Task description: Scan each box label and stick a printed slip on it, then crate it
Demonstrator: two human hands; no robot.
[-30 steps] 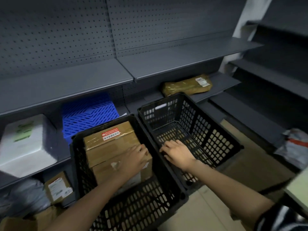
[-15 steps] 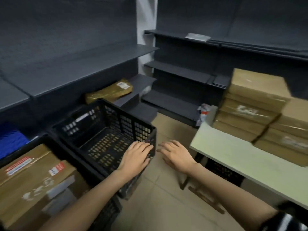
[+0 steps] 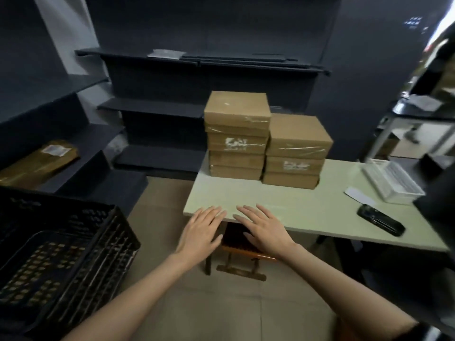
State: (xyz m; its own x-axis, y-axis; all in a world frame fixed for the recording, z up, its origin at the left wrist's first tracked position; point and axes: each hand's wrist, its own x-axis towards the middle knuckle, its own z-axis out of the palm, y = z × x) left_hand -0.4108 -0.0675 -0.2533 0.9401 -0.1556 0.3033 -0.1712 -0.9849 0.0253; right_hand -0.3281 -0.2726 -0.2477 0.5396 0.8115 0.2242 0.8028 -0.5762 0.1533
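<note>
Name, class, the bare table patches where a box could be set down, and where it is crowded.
Free: the table strip between the cardboard box stacks and the near edge, by the left hand and right hand. Crowded: the right end, with white tray, paper slip and black handheld scanner.

Left hand (image 3: 200,233) and right hand (image 3: 264,228) side by side, palms down, fingers straight

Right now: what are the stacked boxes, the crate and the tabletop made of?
Stacked boxes: brown cardboard, matte, with glossy clear tape over the seams. Crate: black plastic by the look, moulded lattice walls and floor. Tabletop: pale, smooth, thin-edged board, likely laminate; not certain.
</note>
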